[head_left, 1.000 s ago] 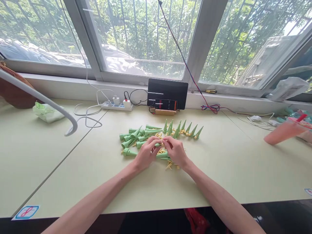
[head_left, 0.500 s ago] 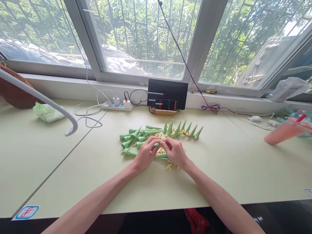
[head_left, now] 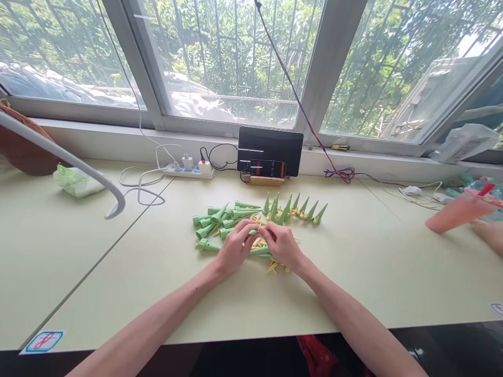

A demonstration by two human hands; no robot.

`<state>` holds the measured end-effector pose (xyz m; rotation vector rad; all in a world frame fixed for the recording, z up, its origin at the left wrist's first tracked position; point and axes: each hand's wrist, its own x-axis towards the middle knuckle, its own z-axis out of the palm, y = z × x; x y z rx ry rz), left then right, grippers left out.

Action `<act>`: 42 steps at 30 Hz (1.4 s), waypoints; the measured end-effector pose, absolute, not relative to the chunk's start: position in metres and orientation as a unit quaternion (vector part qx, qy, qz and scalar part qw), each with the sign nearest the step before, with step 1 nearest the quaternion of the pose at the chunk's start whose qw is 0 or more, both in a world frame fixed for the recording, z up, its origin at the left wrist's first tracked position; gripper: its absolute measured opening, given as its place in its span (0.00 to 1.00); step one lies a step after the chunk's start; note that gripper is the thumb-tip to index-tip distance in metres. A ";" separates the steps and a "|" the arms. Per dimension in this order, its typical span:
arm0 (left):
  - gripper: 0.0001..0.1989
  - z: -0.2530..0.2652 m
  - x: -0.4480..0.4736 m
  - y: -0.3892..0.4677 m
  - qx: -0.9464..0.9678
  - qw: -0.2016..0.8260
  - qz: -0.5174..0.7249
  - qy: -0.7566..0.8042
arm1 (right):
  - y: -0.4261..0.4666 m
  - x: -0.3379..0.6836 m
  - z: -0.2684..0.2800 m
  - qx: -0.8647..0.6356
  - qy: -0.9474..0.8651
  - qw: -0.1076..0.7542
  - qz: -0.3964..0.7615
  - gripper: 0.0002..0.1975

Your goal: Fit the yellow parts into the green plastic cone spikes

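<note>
My left hand [head_left: 234,246] is closed around a green plastic spike [head_left: 253,232], of which only a small part shows between the fingers. Pressed up against it, my right hand [head_left: 283,245] has its fingertips pinched together; what they grip is hidden. Under and around both hands lie small yellow plastic pieces [head_left: 259,243]. To the left is a heap of green cone-shaped spikes [head_left: 204,222] with ribbed caps. Behind my right hand, several green spikes [head_left: 312,209] stand point up in a curved row, with yellow pieces at their bases.
A phone [head_left: 268,168] leans on a dark tablet [head_left: 271,141] by the window. A power strip [head_left: 188,172] with chargers stands left of it. At right, another person's hand [head_left: 489,235] is beside a pink drink cup [head_left: 458,212]. A white curved bar [head_left: 98,180] crosses the left side.
Another person's hand has come in at the right edge, near the drink cup. My own hands stay nearly in place, with only slight finger movement around the green spike.
</note>
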<state>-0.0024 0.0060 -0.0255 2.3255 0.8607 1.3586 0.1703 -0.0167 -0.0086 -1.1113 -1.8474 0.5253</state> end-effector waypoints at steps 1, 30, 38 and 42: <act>0.07 -0.025 -0.002 0.006 0.812 0.155 0.476 0.301 | -0.017 0.170 -0.008 -0.449 -0.746 0.445 0.210 0.18; 0.04 -0.022 0.001 0.008 0.759 0.154 0.521 0.359 | -0.019 0.170 -0.006 -0.408 -0.767 0.461 0.181 0.14; 0.06 -0.022 0.001 0.006 0.756 0.165 0.509 0.376 | -0.019 0.171 -0.007 -0.413 -0.762 0.464 0.182 0.13; 0.08 -0.022 0.001 0.006 0.751 0.175 0.508 0.384 | -0.019 0.171 -0.008 -0.407 -0.766 0.463 0.179 0.14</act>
